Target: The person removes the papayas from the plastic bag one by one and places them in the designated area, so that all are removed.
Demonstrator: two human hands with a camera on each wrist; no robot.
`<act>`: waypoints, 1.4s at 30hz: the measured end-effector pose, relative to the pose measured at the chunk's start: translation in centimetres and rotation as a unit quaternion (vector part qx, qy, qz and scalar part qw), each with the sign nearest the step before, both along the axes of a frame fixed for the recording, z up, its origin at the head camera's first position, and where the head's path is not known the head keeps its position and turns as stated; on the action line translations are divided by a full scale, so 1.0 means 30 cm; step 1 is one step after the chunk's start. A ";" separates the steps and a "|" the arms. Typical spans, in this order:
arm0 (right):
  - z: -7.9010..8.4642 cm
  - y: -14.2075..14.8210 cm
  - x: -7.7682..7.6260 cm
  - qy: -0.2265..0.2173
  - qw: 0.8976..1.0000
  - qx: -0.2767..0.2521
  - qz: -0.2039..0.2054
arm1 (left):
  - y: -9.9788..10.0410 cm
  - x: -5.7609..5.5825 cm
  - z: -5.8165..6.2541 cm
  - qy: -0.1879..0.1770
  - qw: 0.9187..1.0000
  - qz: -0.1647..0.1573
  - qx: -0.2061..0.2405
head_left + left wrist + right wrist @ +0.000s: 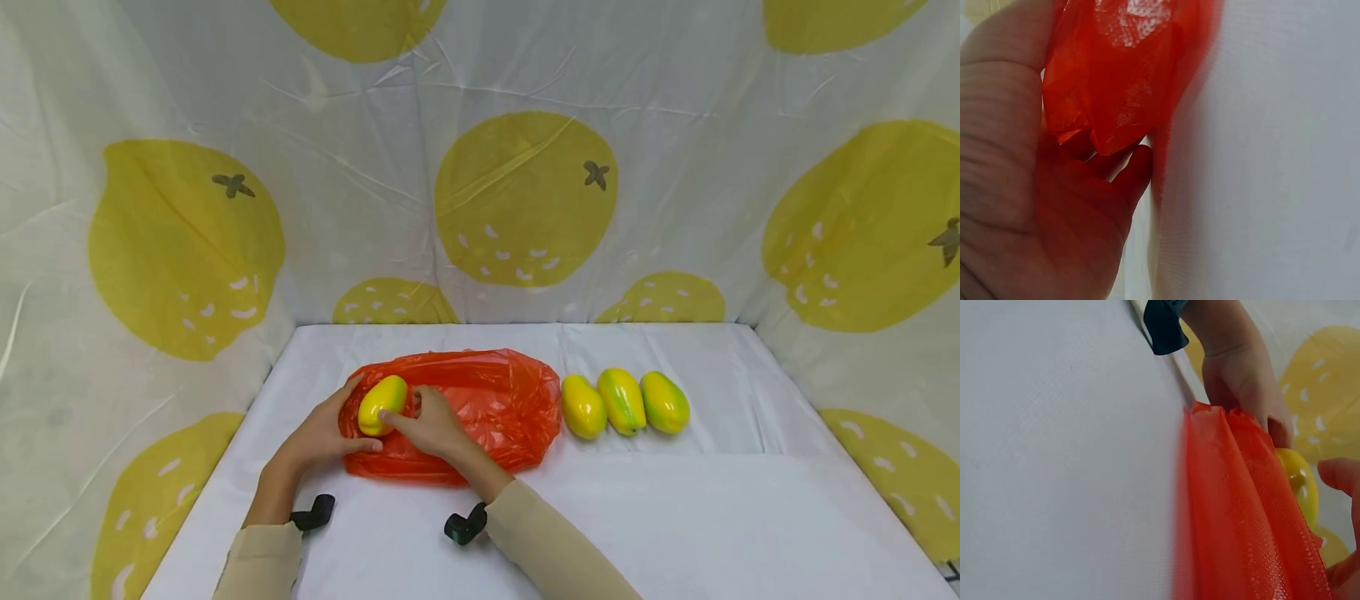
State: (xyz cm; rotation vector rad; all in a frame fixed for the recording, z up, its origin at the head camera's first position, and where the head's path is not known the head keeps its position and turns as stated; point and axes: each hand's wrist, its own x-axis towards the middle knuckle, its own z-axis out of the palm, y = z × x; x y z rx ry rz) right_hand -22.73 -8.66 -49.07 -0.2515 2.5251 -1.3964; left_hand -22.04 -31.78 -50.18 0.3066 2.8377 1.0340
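Observation:
A glossy yellow-green papaya [382, 406] sits at the left end of a crumpled red plastic bag [480, 392], between the two hands. The left hand [326, 427] holds that end of the bag, its thumb along the near side. In the left wrist view, red film [1129, 75] hangs between the left thumb and the fingers behind it. From the right, the right hand [431, 423] holds the papaya with its thumb across the front; its other fingers are partly hidden. The right wrist view shows the papaya [1300, 481] partly behind the bag [1235, 506].
Right of the bag, three more papayas lie in a row: one [583, 407] near the bag, one [622, 402] in the middle, one [665, 402] farthest right. They stand on a white-covered table [712, 517]. Lemon-printed cloth [360, 183] encloses the back and sides.

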 end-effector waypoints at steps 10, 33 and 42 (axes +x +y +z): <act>0.022 -0.026 -0.016 0.011 1.000 0.005 -0.017 | 0.012 -0.023 0.022 0.001 1.000 0.001 0.005; 0.027 -0.089 0.007 0.017 0.997 0.041 -0.056 | 0.014 -0.006 0.017 0.003 1.000 -0.001 0.003; 0.012 -0.108 0.017 0.037 0.995 0.071 -0.053 | 0.009 0.003 0.012 0.000 1.000 0.000 0.001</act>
